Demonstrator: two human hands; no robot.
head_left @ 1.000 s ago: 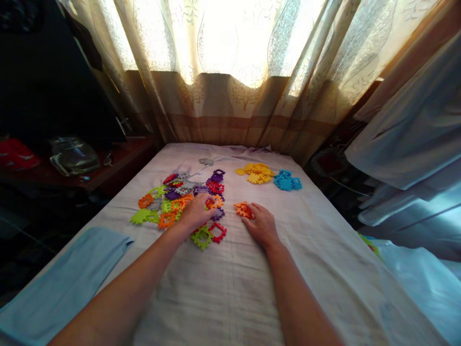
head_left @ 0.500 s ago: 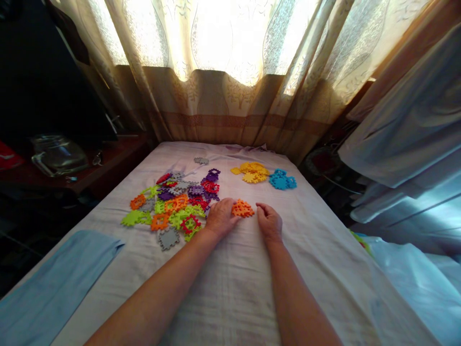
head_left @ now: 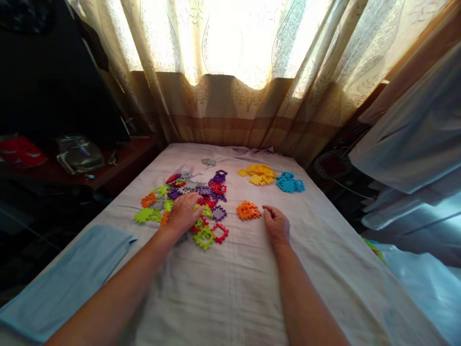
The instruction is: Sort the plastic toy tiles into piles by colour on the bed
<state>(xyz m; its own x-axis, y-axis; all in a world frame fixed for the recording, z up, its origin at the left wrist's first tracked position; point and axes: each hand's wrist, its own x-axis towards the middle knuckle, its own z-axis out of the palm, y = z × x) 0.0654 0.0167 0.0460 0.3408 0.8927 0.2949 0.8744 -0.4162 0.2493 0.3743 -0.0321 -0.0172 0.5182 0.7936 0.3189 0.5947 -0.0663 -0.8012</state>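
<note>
My left hand (head_left: pixel 184 211) is over the mixed heap of toothed plastic pieces, its fingers spread and partly covering orange and green ones. My right hand (head_left: pixel 276 224) rests on the sheet with its fingers curled and nothing visible in them. Just left of it lies a small orange pile (head_left: pixel 248 210). Farther back are a yellow pile (head_left: pixel 260 174) and a blue pile (head_left: pixel 288 182). At the heap's near side lie a green piece (head_left: pixel 204 237) and a red frame piece (head_left: pixel 220 233); a purple piece (head_left: pixel 219 213) sits at its right edge.
A lone grey piece (head_left: pixel 208 162) lies toward the back of the white sheet (head_left: pixel 223 298). A folded blue cloth (head_left: pixel 72 278) is at the left. Beyond the bed's left side stands a glass jug (head_left: pixel 81 154); curtains (head_left: pixel 223 101) hang behind.
My left hand has moved left from the orange pile to the mixed heap, and its fingers have opened. The view has shifted slightly. My right hand stays beside the orange pile.
</note>
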